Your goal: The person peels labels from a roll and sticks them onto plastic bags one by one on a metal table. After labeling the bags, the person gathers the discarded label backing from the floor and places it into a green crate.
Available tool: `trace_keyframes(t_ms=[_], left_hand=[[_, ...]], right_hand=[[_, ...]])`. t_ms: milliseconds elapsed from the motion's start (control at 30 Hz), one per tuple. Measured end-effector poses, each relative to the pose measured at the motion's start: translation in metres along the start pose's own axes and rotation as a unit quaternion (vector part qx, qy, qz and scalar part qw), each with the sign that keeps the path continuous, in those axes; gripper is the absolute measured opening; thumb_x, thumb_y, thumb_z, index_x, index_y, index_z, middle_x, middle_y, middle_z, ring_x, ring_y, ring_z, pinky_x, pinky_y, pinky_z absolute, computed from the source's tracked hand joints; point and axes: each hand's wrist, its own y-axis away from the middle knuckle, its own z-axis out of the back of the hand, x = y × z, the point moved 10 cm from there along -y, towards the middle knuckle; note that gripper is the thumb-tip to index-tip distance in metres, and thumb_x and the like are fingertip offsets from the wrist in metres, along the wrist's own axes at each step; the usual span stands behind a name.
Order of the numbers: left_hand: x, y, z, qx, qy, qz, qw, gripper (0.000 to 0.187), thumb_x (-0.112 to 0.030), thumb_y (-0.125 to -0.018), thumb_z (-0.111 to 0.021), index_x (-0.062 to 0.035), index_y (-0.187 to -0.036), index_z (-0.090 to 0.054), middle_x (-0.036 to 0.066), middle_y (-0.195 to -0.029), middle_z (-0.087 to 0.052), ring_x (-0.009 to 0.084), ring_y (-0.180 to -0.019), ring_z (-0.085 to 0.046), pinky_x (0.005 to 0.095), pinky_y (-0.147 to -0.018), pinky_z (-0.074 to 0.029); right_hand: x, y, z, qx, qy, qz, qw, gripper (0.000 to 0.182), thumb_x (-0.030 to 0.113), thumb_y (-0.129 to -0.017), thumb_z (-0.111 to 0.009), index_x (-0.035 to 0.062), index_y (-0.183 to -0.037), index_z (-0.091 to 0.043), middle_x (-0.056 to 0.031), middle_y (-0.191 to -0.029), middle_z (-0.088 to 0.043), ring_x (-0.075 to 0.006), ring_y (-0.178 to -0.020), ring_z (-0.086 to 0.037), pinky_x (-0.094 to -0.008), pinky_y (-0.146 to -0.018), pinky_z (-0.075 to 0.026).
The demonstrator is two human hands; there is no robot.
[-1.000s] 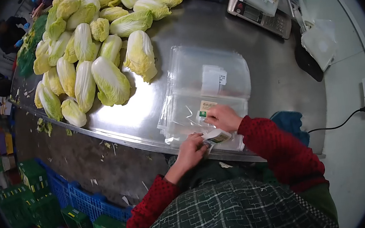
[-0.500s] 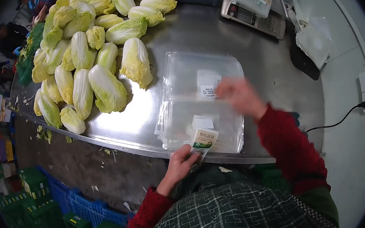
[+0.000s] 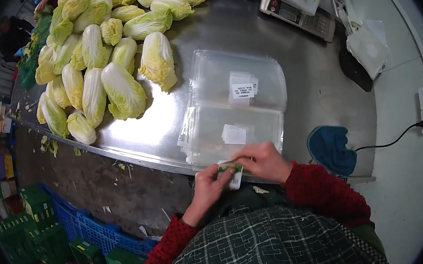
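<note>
A small sheaf of printed labels, white with green, is held in my left hand at the table's front edge. My right hand pinches the top of these labels, its thumb and fingers closed against them. Just beyond both hands lies a stack of clear plastic bags, flat on the metal table. One white sticker with black print shows on the farther part of the stack. A blank-looking white sticker shows on the nearer part.
Napa cabbages are heaped at the left of the metal table. A weighing scale with plastic bags on it stands at the back right. A blue cloth item lies near my right sleeve. Crates stand on the floor at left.
My right hand has come down from the sticker on the far part of the bags to the labels in my left hand. The blue cloth item, mostly covered before, now shows.
</note>
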Motion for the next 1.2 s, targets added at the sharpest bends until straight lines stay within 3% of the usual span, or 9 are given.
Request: trace_keyframes(t_ms=[100, 300, 500, 600, 767, 833, 867, 1067, 1200], left_hand=[[0.027, 0.014, -0.004, -0.008, 0.061, 0.035, 0.998, 0.025, -0.008, -0.086, -0.068, 0.0027, -0.108, -0.066, 0.003, -0.09, -0.069, 0.0052, -0.079, -0.059, 0.0226, -0.071, -0.05], [0.009, 0.022, -0.004, 0.011, 0.026, -0.032, 0.999, 0.022, -0.011, -0.085, -0.067, 0.0009, -0.103, -0.066, 0.006, -0.085, -0.065, 0.0111, -0.076, -0.059, 0.026, -0.07, -0.047], [-0.013, 0.021, 0.013, -0.041, 0.042, -0.123, 0.991, 0.015, -0.013, -0.081, -0.068, 0.0001, -0.088, -0.062, 0.013, -0.08, -0.056, 0.0231, -0.069, -0.056, 0.0324, -0.061, -0.044], [-0.026, 0.013, -0.025, 0.094, -0.072, -0.149, 0.982, 0.016, -0.016, -0.081, -0.068, -0.002, -0.087, -0.063, 0.014, -0.079, -0.056, 0.0281, -0.072, -0.058, 0.0354, -0.062, -0.045], [-0.028, -0.029, -0.017, 0.009, -0.15, -0.195, 0.969, 0.013, -0.011, -0.08, -0.065, -0.0026, -0.089, -0.062, 0.014, -0.085, -0.059, 0.0298, -0.086, -0.057, 0.0382, -0.072, -0.045], [-0.015, -0.036, -0.015, -0.006, -0.194, -0.148, 0.97, 0.02, -0.01, -0.081, -0.065, -0.0061, -0.101, -0.066, 0.014, -0.09, -0.063, 0.0271, -0.089, -0.059, 0.0356, -0.078, -0.047], [-0.009, -0.038, -0.015, -0.005, -0.195, -0.147, 0.97, 0.02, -0.01, -0.081, -0.065, -0.0061, -0.101, -0.066, 0.014, -0.09, -0.063, 0.0271, -0.089, -0.059, 0.0356, -0.078, -0.047], [0.005, -0.043, -0.008, -0.003, -0.098, -0.044, 0.994, 0.019, -0.016, -0.079, -0.067, -0.0049, -0.094, -0.065, 0.013, -0.09, -0.062, 0.0322, -0.09, -0.058, 0.0398, -0.078, -0.047], [-0.055, -0.025, 0.005, -0.102, -0.16, -0.297, 0.936, 0.024, -0.017, -0.077, -0.07, -0.0021, -0.095, -0.065, 0.01, -0.089, -0.061, 0.027, -0.084, -0.06, 0.0397, -0.073, -0.046]], right_hand=[[-0.038, -0.035, 0.046, -0.095, -0.123, -0.135, 0.979, 0.015, 0.005, -0.08, -0.067, 0.0027, -0.095, -0.068, -0.0119, -0.076, -0.066, -0.0141, -0.06, -0.061, -0.0253, -0.057, -0.048], [-0.106, -0.041, -0.002, 0.009, 0.216, -0.156, 0.964, 0.059, 0.029, -0.061, -0.082, 0.0077, -0.108, -0.053, -0.0127, -0.097, -0.059, -0.037, -0.092, -0.058, -0.0458, -0.075, -0.047], [-0.084, -0.025, -0.014, 0.01, 0.308, -0.031, 0.951, 0.038, 0.028, -0.067, -0.077, 0.0107, -0.094, -0.056, -0.0068, -0.09, -0.052, -0.0345, -0.09, -0.054, -0.0442, -0.07, -0.046], [-0.065, -0.019, -0.028, 0.029, 0.268, 0.054, 0.962, 0.017, 0.023, -0.074, -0.069, 0.01, -0.081, -0.06, -0.0046, -0.084, -0.054, -0.0315, -0.084, -0.055, -0.0409, -0.068, -0.047], [-0.129, -0.036, -0.001, 0.074, 0.105, -0.195, 0.972, 0.013, 0.018, -0.083, -0.06, 0.0071, -0.081, -0.066, -0.0098, -0.08, -0.063, -0.022, -0.08, -0.062, -0.0339, -0.07, -0.049], [-0.085, -0.079, 0.115, -0.249, 0.006, -0.132, 0.96, 0.014, 0.017, -0.084, -0.06, 0.0046, -0.084, -0.065, -0.0128, -0.078, -0.063, -0.0172, -0.078, -0.062, -0.0318, -0.071, -0.048], [-0.07, -0.077, 0.123, -0.249, 0.005, -0.133, 0.959, 0.014, 0.017, -0.084, -0.06, 0.0046, -0.084, -0.065, -0.0128, -0.078, -0.063, -0.0172, -0.078, -0.062, -0.0318, -0.071, -0.048], [-0.066, -0.026, 0.006, 0.04, -0.006, -0.111, 0.993, 0.015, 0.011, -0.08, -0.071, 0.0019, -0.091, -0.066, -0.0028, -0.069, -0.061, -0.0092, -0.062, -0.053, -0.0239, -0.057, -0.043], [-0.056, -0.01, -0.014, 0.071, -0.058, -0.114, 0.989, 0.015, 0.01, -0.08, -0.07, 0.0005, -0.09, -0.066, -0.0066, -0.071, -0.063, -0.0107, -0.062, -0.055, -0.0262, -0.058, -0.045]])
